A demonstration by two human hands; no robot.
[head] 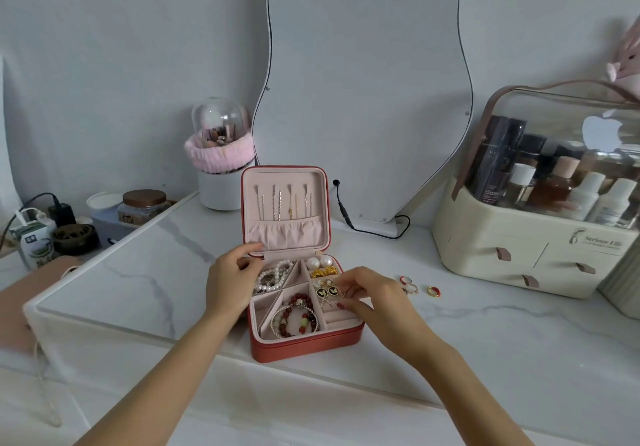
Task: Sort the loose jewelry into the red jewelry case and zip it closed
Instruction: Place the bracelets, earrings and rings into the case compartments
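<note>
Head view is showing the right hand [372, 298] pinching a small earring over the open red jewelry case [304, 347]; the left hand [230, 281], loosely curled, is steadying its edge. Loose rings [412, 288] are lying beside the case, probably light and slippery, best pinched at the band.

The red jewelry case [304, 348] stands open on the marble top, three loose rings [417, 288] lying just right of it.

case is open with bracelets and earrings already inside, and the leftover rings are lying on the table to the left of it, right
Not quite: the rings lie on the marble table to the right of the red jewelry case, just past the right hand, as the head view shows. The rest holds: the case is open, with bracelets and earrings inside.
</note>
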